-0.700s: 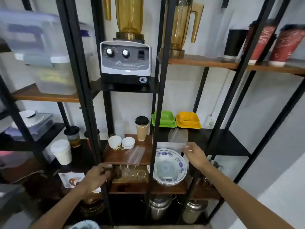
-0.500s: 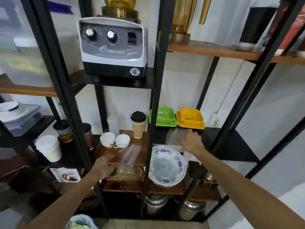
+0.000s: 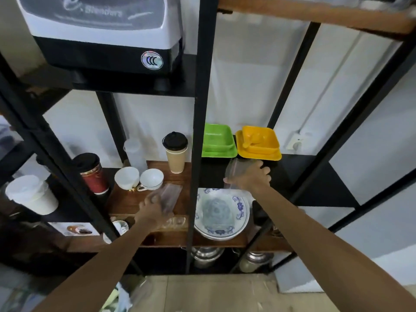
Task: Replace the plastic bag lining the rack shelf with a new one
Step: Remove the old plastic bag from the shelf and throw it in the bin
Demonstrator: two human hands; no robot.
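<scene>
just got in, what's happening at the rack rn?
A person is reaching into the rack with both hands. The left hand is closed on a clear plastic bag lying on the wooden shelf beside two white cups. The right hand holds another clear plastic bag over the black shelf, just in front of the green and yellow trays. Neither bag is spread out flat.

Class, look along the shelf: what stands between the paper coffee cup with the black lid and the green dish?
In the head view, only a black upright post of the rack stands between the coffee cup and the green dish.
</scene>
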